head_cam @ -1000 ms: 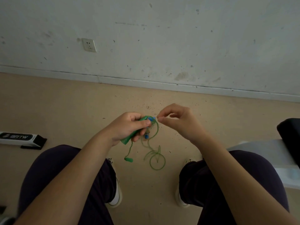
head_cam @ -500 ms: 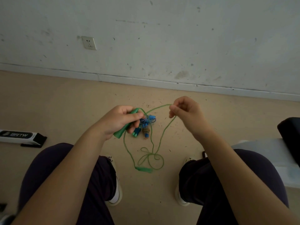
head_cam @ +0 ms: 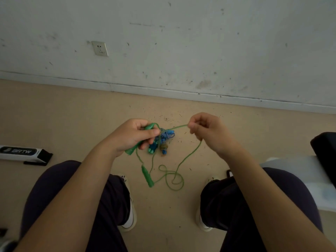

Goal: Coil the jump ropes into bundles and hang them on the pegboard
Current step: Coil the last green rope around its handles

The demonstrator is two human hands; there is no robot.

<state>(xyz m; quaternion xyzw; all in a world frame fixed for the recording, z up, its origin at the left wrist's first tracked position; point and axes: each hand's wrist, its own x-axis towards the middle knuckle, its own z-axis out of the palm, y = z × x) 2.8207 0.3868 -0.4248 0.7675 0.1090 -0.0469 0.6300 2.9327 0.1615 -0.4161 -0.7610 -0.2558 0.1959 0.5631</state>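
The left hand (head_cam: 132,136) is curled around one green handle (head_cam: 140,140) of a green jump rope (head_cam: 189,155), the handle running slantwise through the fist with its ends showing above the thumb and below the palm. The right hand (head_cam: 209,131) pinches the thin green cord between thumb and forefinger, level with the left hand and a little apart from it. From that pinch the cord stretches across to the left hand, and a longer part drops below the right hand into loose loops on the floor (head_cam: 54,115) between the two shoes. The second green handle (head_cam: 147,176) hangs or lies below the left hand, just beside those loops; I cannot tell whether it touches the floor. Between the hands, close against the left fingers, sits a blue jump rope bundle (head_cam: 164,140) with blue handles. Far out beyond the left hand lies a white and black box (head_cam: 23,153) on the floor.
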